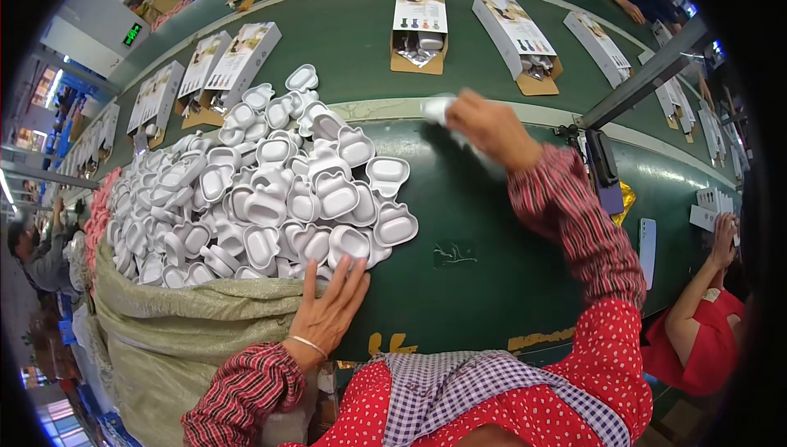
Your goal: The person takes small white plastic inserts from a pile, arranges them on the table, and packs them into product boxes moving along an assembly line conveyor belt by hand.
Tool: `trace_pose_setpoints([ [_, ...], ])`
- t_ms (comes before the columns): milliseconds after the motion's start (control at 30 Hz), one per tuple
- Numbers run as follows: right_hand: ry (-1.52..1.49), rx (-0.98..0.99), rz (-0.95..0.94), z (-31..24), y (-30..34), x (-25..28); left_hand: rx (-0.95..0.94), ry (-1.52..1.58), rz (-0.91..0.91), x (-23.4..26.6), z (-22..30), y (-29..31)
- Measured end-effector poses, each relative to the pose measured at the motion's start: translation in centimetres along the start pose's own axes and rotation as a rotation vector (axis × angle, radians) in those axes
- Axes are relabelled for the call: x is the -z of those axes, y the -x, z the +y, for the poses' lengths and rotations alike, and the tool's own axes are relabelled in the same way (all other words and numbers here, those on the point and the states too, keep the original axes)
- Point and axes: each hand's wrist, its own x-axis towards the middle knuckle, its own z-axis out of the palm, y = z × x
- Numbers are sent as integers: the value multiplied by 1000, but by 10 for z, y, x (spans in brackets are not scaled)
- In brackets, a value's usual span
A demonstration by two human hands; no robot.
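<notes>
A large heap of white plastic shells (265, 206), shallow oval cups with small ear-like bumps, covers the left of the green table (492, 283). My left hand (332, 306) rests at the heap's near edge, fingers spread, their tips touching the closest shells. Over the table's far edge, beside the conveyor, my right hand (492, 126) is closed on a white plastic piece (437, 108). Motion blurs that piece, so its exact shape cannot be made out. Nearest to it on the conveyor is an open carton (420, 11) with white parts inside.
More open cartons (515, 33) line the green conveyor (336, 17). An olive woven sack (188, 324) lies under the heap's near side. A metal post (648, 74) rises at right, near a phone (647, 250). Co-workers sit at the right, one in red (697, 336).
</notes>
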Motion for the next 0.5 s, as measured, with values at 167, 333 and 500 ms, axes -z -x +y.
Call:
trace_pose_setpoints([
  [167, 282, -103, 31, 67, -62, -17, -179, 123, 291, 5, 16, -35],
  [333, 560, -358, 10, 98, -82, -14, -307, 434, 532, 18, 57, -91],
  [500, 626, -451, 139, 103, -75, -21, -299, 919, 617, 0, 111, -143],
])
